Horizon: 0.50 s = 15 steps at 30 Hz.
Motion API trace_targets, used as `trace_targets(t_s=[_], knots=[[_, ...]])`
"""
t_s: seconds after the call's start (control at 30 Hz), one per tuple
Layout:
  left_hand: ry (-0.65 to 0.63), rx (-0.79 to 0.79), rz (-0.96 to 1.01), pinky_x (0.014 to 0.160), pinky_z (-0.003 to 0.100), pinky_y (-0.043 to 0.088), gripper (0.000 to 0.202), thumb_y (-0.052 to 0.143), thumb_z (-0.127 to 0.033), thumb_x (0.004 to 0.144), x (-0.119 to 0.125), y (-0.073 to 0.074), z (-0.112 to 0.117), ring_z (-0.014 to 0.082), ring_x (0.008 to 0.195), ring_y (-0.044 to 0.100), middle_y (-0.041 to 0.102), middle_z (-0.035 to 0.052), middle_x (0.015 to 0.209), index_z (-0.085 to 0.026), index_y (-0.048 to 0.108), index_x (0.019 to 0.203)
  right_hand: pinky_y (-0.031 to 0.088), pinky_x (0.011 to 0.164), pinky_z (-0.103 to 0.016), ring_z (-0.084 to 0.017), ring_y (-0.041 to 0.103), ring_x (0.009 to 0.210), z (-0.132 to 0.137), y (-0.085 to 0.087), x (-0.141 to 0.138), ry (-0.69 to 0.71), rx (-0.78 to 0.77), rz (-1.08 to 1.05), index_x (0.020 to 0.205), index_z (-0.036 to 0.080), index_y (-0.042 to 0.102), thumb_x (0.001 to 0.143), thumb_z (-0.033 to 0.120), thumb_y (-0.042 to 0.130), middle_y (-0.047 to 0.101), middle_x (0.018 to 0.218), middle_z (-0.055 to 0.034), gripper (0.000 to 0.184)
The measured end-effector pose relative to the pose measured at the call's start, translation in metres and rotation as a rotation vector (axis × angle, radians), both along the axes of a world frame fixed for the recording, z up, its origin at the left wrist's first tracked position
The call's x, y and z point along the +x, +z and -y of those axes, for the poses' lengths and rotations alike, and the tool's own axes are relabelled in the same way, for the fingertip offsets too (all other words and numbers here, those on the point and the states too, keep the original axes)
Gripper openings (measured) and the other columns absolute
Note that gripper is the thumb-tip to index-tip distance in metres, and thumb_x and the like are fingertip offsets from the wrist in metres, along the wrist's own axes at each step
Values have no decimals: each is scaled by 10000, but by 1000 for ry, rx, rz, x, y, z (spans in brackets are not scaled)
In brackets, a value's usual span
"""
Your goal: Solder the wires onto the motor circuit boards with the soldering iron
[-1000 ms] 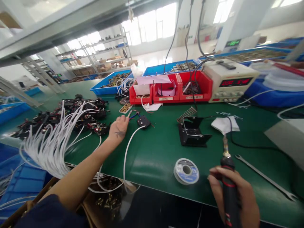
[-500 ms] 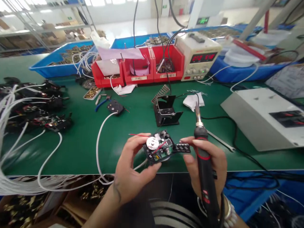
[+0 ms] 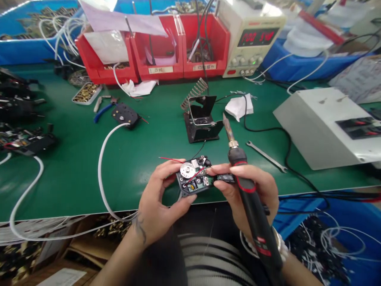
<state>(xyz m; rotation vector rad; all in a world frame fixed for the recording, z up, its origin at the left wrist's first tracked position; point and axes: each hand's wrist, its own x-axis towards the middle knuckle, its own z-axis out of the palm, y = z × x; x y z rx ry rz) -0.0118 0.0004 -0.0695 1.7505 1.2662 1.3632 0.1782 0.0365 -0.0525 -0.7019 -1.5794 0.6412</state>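
My left hand grips a small black circuit module with a round silver disc and a thin red wire, just above the near edge of the green table. My right hand holds a black-and-red soldering iron, tip pointing up and away, while its thumb and forefinger pinch the module's right end. A white cable runs from a black part on the mat down past my left wrist.
A black soldering-iron stand sits just beyond the hands, a wrench to its right. Red bins and a power supply line the back. A grey box stands right; black assemblies lie left.
My left hand came back from the far left with the circuit module. Both hands now hold it closer together, and the view has tilted down toward the table.
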Motion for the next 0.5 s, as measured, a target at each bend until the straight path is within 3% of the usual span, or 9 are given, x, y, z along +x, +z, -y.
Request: trace_targets(t_s=[0.13, 0.23, 0.3, 0.37, 0.5], knots=[[120, 124, -151, 1133, 391, 468, 540, 773, -177, 846, 5, 20, 2, 229, 1302, 544, 548, 86, 1361, -261, 530, 1321, 620, 959, -252, -117, 723, 1004, 3, -3, -2, -40, 19, 11, 1241, 240, 597, 794, -53, 705, 719, 1115, 10, 545], [285, 322, -399, 936, 285, 523, 272, 754, -179, 872, 14, 38, 6, 161, 989, 594, 582, 14, 1037, -263, 619, 1092, 611, 989, -258, -120, 712, 1051, 6, -4, -2, -7, 31, 42, 1285, 244, 588, 786, -75, 697, 708, 1173, 7, 603], [326, 374, -543, 809, 259, 508, 108, 694, -199, 931, 19, 44, 8, 145, 822, 555, 536, -9, 865, -254, 635, 1002, 604, 1002, -250, -115, 707, 1065, 7, -5, -1, 17, 41, 49, 1303, 243, 583, 785, -83, 692, 701, 1196, 11, 622], [331, 350, -608, 776, 265, 487, 110, 678, -240, 954, 19, 45, 7, 150, 808, 539, 544, 1, 861, -230, 656, 1062, 603, 1004, -250, -116, 706, 1066, 6, -6, 0, 27, 47, 43, 1302, 235, 585, 783, -86, 690, 698, 1200, 11, 619], [348, 304, -592, 795, 268, 492, 320, 674, -282, 960, 14, 40, 5, 155, 880, 568, 588, 53, 985, -144, 638, 1247, 613, 995, -290, -139, 707, 1069, 4, -8, -1, 32, 37, 37, 1304, 225, 585, 769, -100, 689, 694, 1207, -2, 635]])
